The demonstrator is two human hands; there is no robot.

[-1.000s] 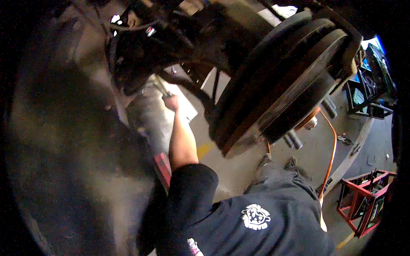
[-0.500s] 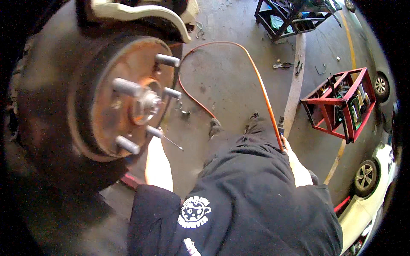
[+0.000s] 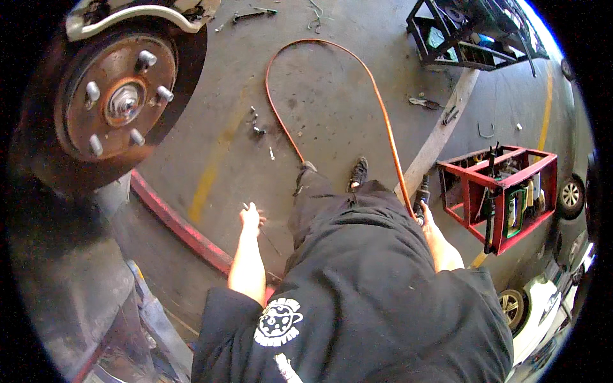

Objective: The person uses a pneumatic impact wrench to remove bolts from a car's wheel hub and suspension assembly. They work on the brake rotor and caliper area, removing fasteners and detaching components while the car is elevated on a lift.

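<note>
My left hand (image 3: pixel 253 218) is closed on a thin metal rod, which sticks out past the fingers; the hand hangs in the air left of my legs. At my right hip, my right hand (image 3: pixel 430 225) grips a black air tool (image 3: pixel 423 193) fed by an orange air hose (image 3: pixel 391 131). Up on the left is a rusty brake disc (image 3: pixel 118 137) with bare wheel studs (image 3: pixel 165 94) around a central hub nut (image 3: pixel 126 105). A pale curved caliper part (image 3: pixel 131 14) sits over the disc. Neither hand touches the disc.
The hose loops over the floor ahead of my feet. A red tool cart (image 3: pixel 469 169) stands on the right, a black cart (image 3: pixel 440 54) farther off. Pliers (image 3: pixel 424 102) and small parts (image 3: pixel 257 129) lie on the floor. A red lift arm (image 3: pixel 182 226) runs low at left; a white car (image 3: pixel 536 313) is at right.
The disc now appears smaller and farther up left. My left hand, partly hidden behind a stud before, now shows apart from it. My right hand still holds the air tool.
</note>
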